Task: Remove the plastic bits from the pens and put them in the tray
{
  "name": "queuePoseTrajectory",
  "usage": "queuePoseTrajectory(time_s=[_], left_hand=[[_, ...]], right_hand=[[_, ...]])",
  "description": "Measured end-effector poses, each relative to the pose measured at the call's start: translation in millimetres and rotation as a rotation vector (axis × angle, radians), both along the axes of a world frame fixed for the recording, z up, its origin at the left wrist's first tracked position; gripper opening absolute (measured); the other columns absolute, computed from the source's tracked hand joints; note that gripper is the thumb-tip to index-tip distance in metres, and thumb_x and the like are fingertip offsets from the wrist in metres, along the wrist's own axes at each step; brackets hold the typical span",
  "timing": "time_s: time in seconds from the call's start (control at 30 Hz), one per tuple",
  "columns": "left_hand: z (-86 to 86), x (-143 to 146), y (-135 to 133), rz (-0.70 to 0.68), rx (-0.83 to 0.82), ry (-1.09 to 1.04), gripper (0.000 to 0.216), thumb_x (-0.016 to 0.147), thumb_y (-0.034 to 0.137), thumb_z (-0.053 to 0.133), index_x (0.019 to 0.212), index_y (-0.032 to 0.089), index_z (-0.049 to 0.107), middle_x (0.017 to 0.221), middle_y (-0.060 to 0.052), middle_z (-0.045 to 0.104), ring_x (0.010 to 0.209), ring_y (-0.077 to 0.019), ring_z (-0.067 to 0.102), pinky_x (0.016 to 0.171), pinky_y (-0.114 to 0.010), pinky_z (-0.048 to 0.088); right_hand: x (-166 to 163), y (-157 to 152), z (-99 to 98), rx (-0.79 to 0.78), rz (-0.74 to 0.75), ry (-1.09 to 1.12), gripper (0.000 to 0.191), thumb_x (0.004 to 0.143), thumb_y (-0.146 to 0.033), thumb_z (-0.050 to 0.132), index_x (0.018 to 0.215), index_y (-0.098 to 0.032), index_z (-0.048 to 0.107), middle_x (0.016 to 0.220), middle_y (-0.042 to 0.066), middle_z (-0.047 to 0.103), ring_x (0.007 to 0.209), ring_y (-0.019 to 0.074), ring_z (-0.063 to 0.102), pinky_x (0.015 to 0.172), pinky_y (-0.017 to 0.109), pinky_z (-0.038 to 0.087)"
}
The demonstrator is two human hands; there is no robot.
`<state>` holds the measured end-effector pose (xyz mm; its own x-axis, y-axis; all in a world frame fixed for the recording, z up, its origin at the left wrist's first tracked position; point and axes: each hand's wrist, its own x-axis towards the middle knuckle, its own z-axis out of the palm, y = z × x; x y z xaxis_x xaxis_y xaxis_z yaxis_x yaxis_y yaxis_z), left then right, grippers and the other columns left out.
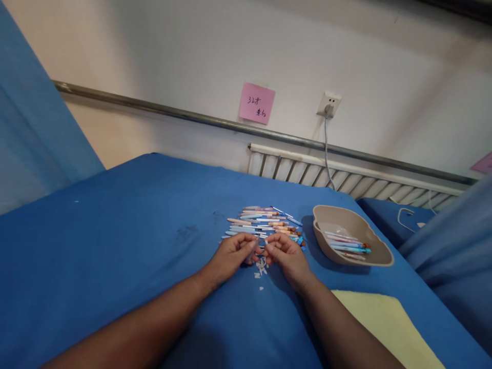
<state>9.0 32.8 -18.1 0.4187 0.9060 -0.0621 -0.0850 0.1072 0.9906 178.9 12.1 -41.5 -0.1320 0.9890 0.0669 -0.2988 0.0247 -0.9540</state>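
Note:
My left hand [241, 248] and my right hand [283, 253] face each other over the blue cloth, fingertips almost meeting. Thumb and fingers of the left are pinched together; what they hold is too small and hidden to make out. Between the right thumb and fingertips shows a small white piece [266, 242]. Just beyond both hands, several slim pens [251, 221] lie side by side in a loose row, in pale blue, peach and orange, some with brown or blue ends. Below the fingertips, small white bits [262, 265] form a little pile on the cloth.
To the right stands a beige plastic basin [378, 251] with several pens [346, 244] inside. A pale yellow cloth [378, 318] lies nearer me, beside my right forearm. Behind the blue-covered surface [126, 230] are a white radiator [284, 168], a metal rail and a plugged-in wall socket [329, 105].

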Motion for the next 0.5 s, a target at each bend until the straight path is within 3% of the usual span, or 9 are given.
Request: queuePoseTrajectory(time_s=[0.33, 0.5], left_hand=[[3.1, -4, 8, 0.126, -0.083, -0.104, 0.034, 0.072, 0.042, 0.070, 0.084, 0.015, 0.054, 0.081, -0.005, 0.070, 0.050, -0.0073, 0.053, 0.050, -0.019, 0.042], [4.3, -8, 13, 0.164, -0.127, -0.179, 0.042, 0.071, 0.036, 0.073, 0.104, 0.015, 0.056, 0.079, -0.004, 0.069, 0.056, -0.0090, 0.057, 0.052, -0.019, 0.045]], right_hand=[[3, 0, 0.0, 0.009, -0.017, 0.034, 0.027, 0.076, -0.034, 0.068, 0.098, -0.019, 0.062, 0.064, -0.003, 0.060, 0.051, 0.0080, 0.052, 0.052, 0.021, 0.039], [8, 2, 2.7, -0.002, -0.079, 0.151, 0.026, 0.076, -0.030, 0.069, 0.098, -0.017, 0.065, 0.066, -0.002, 0.060, 0.053, 0.0071, 0.051, 0.052, 0.019, 0.039]])
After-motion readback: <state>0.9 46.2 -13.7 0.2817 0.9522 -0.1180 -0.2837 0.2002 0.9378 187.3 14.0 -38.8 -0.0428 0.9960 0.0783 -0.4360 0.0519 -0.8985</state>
